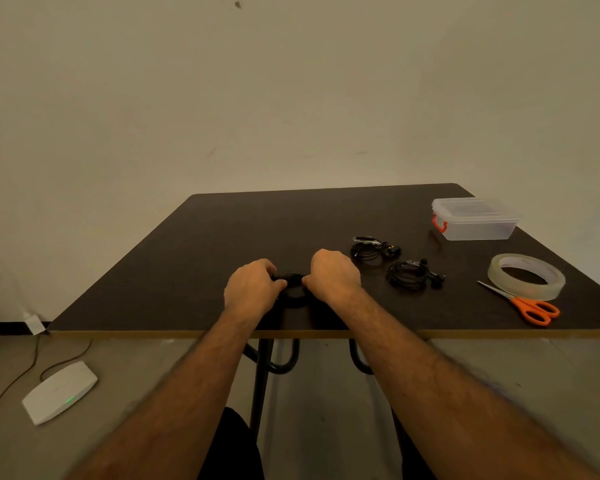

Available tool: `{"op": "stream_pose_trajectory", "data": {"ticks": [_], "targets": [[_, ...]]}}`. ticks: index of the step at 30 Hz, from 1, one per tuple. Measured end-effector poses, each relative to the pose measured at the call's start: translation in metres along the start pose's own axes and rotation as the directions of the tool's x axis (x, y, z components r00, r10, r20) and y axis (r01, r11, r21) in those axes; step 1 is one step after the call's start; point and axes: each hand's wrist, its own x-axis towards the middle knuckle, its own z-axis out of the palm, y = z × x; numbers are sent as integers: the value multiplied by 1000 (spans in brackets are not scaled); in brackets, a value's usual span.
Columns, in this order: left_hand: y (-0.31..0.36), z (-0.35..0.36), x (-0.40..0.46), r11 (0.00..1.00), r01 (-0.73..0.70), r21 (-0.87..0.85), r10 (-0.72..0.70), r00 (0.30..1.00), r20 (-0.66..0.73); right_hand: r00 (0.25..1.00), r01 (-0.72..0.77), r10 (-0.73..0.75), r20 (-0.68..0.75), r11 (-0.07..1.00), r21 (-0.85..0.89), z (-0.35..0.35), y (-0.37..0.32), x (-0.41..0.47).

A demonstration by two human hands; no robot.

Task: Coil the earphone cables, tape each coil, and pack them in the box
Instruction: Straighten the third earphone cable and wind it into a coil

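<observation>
A black earphone cable coil (293,279) lies on the dark table (201,251) between my hands. My left hand (252,289) grips its left side and my right hand (333,275) grips its right side; fingers hide most of the loop. Two other coiled black earphones lie to the right, one farther back (373,249) and one nearer (413,274), each with a bit of tape on it. A clear tape roll (526,276) and orange-handled scissors (530,306) sit at the right. A clear plastic box (475,220) with a closed lid and a red latch stands at the back right.
The table's front edge (153,334) runs just below my wrists. On the floor at the left lie a white device with a green light (60,391) and its thin cable (14,379). Black metal table legs (262,375) show under the edge.
</observation>
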Motion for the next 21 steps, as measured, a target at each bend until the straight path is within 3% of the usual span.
{"op": "stream_pose_trajectory", "data": {"ticks": [13,21], "targets": [[0,-1,-1,998,-10,63,11,1000,-13,999,-7,4,38,997,79,-2,4,0],[7,-8,-1,999,-43,17,45,990,-131,999,8,-3,-35,989,148,-16,17,-3]]}}
